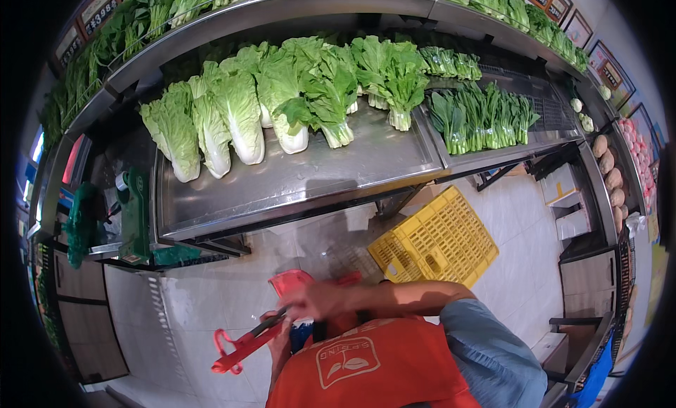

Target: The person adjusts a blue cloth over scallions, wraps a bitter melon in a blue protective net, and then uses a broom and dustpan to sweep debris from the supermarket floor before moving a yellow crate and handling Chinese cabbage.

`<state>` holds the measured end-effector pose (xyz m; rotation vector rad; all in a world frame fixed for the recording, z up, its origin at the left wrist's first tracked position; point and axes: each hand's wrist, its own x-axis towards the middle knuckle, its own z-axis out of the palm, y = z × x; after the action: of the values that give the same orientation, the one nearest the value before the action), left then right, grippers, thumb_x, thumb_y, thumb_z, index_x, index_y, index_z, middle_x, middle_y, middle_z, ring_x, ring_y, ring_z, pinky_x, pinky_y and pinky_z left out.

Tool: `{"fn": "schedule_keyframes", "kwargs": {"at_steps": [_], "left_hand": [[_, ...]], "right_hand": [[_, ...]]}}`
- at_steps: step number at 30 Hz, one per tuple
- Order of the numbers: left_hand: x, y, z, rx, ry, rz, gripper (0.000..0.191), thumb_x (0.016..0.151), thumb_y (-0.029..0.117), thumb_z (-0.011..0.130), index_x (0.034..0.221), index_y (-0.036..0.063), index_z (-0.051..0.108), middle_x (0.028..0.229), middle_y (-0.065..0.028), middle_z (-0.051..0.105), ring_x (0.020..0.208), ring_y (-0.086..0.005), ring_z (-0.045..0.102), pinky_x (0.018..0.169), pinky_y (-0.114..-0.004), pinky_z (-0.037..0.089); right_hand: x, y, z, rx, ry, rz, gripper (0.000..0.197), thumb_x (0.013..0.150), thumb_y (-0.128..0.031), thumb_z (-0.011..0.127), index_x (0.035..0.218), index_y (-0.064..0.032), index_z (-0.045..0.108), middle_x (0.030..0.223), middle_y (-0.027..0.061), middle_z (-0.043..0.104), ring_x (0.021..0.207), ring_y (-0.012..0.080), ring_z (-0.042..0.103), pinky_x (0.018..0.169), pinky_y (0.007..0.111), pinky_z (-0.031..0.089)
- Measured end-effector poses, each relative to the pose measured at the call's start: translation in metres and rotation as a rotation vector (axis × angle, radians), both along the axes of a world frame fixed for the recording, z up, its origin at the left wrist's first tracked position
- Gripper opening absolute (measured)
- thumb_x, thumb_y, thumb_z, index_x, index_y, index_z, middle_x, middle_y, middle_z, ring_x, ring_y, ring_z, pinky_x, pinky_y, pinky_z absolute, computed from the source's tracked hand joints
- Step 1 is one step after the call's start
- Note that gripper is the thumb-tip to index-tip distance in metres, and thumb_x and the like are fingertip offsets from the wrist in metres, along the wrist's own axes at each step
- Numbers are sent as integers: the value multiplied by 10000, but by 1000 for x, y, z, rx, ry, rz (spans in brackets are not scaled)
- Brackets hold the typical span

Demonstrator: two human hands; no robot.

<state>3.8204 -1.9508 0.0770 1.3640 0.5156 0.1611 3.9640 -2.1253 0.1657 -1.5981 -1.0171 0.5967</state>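
My right hand (314, 301) crosses in front of my red apron, its fingers bent at the upper end of a red-and-black object (248, 347). This object is long, with a dark strip along its upper part and red loops at its lower left end; its exact kind cannot be told. Below it, my left hand (280, 336) grips it near the middle, partly hidden by the object and my right hand. Just beyond my right hand is a red plastic piece (290, 281), mostly covered. Both hands are above the tiled floor, in front of the metal display counter (296, 181).
Chinese cabbages (245, 138) and leafy green bunches (330, 112) line the counter. Bundled greens (483, 117) lie right. A yellow plastic crate (435, 239) stands on the floor ahead. At left stands a green device (134, 218) beside a green bag (82, 223). Root vegetables (613, 179) fill the right shelf.
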Motion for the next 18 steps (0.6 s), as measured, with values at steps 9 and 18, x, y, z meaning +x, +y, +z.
{"fn": "schedule_keyframes", "kwargs": {"at_steps": [9,18], "left_hand": [[31,7,-9,161,21,336,257,800,-22,607,1028,38,507,836,-89,571,747,-174,565,702,-308,475],[66,-4,-45,46,65,423,263,789,29,605,1036,11,520,804,-111,603,751,-221,619,684,-334,502]], "right_hand": [[292,-125,12,-301,-415,-1252,779,718,-412,756,1281,29,448,1220,245,490,1115,368,505,976,424,414],[346,-106,-23,-301,-112,-1246,944,643,-385,821,1334,17,317,1237,274,508,1127,403,525,952,454,434]]}}
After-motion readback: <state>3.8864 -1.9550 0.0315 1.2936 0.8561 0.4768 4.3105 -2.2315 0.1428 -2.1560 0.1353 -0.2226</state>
